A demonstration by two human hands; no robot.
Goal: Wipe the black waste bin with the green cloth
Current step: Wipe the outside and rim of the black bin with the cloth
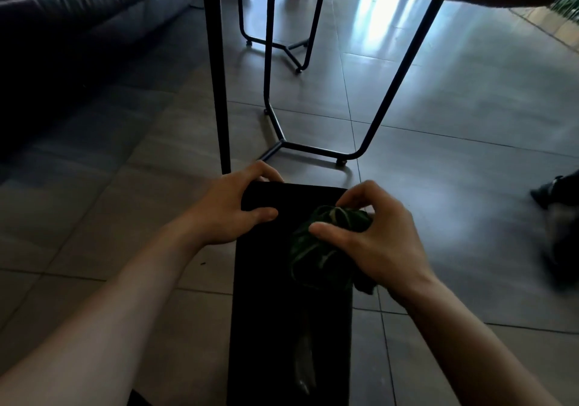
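Observation:
The black waste bin (269, 305) lies on its side on the tiled floor, its length running from the bottom of the view toward the table legs. My left hand (228, 208) clasps its far left corner, thumb on top and fingers curled over the far edge. My right hand (372, 242) presses a bunched green cloth (322, 245) with pale stripes onto the bin's upper right part, near its far end. Part of the cloth hangs off the bin's right edge under my wrist.
Thin black metal table legs (219, 92) and a bent base frame (316, 150) stand just beyond the bin. A dark sofa (78, 7) fills the upper left. A blurred dark shoe (554, 189) sits at the right edge. Grey floor tiles (470, 117) spread to the right.

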